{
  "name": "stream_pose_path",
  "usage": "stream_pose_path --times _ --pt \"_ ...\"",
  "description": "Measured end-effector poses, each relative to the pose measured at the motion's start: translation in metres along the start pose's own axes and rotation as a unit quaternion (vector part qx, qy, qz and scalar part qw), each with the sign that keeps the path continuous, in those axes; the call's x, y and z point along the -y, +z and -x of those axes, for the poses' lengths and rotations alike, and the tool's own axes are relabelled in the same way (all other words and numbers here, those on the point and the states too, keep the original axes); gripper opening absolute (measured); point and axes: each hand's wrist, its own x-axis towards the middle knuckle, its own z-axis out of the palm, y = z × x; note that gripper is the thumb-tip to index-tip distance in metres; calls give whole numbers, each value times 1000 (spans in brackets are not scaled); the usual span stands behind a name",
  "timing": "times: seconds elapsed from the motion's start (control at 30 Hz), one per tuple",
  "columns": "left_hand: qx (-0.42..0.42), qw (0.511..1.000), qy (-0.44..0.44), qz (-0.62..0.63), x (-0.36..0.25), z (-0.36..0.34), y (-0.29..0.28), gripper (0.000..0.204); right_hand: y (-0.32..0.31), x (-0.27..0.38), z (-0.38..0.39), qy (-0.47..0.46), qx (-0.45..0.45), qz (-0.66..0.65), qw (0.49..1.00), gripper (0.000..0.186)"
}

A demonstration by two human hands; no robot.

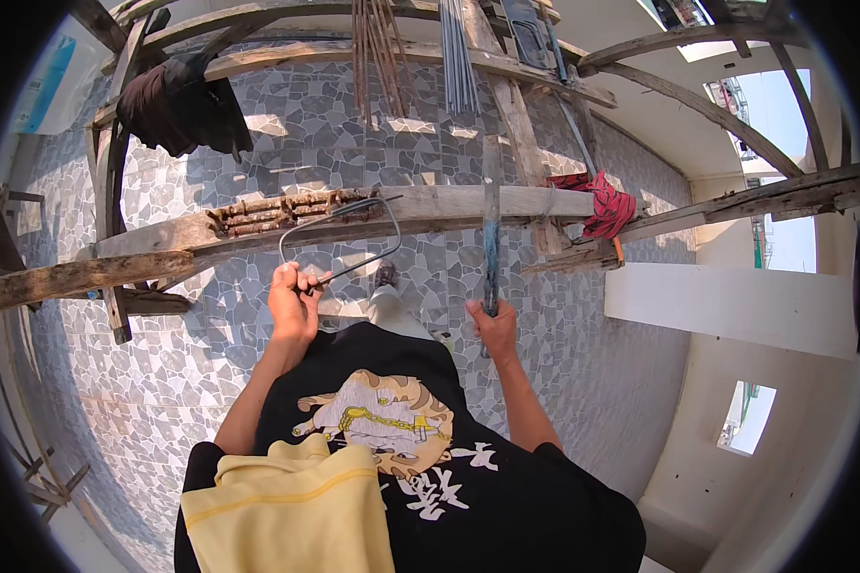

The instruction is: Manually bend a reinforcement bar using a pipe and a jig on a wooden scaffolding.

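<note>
My left hand (294, 304) is closed on a thin dark metal rod (397, 229) bent into a rough open loop, held at the near side of a wooden beam (440, 203). The loop's far side reaches over the beam, next to a cluster of short rusty metal pieces (282, 214) on top of it. Closed around the lower end of a long flat metal bar (491, 224) with worn blue patches is my right hand (495, 327). The bar points away from me and crosses over the beam; whether it touches the wood I cannot tell.
Bundles of rusty rods (377, 57) and grey rods (459, 62) lie across the far timber frame. A dark cloth (177, 107) hangs at the left. Red cloth (610, 205) is wrapped round the beam's right joint. A white ledge (726, 307) stands at the right.
</note>
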Motion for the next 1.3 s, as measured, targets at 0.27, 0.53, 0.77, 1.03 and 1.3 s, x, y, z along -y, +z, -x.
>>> stream_pose_path --times 0.27,0.53,0.77,1.03,1.3 --pt "-52 997 54 -6 15 -17 -18 21 -60 -8 -98 -117 101 156 976 36" --pt "-27 990 107 84 54 -7 33 22 25 54 -135 -49 274 -52 959 39" --pt "0 998 47 45 54 -20 40 19 72 76 -132 -7 248 -174 953 35" --pt "31 999 -7 37 59 -30 43 14 84 68 -147 -65 128 -126 982 25" --pt "-2 998 -53 -39 37 -42 44 15 87 59 -126 -143 55 -47 987 24"
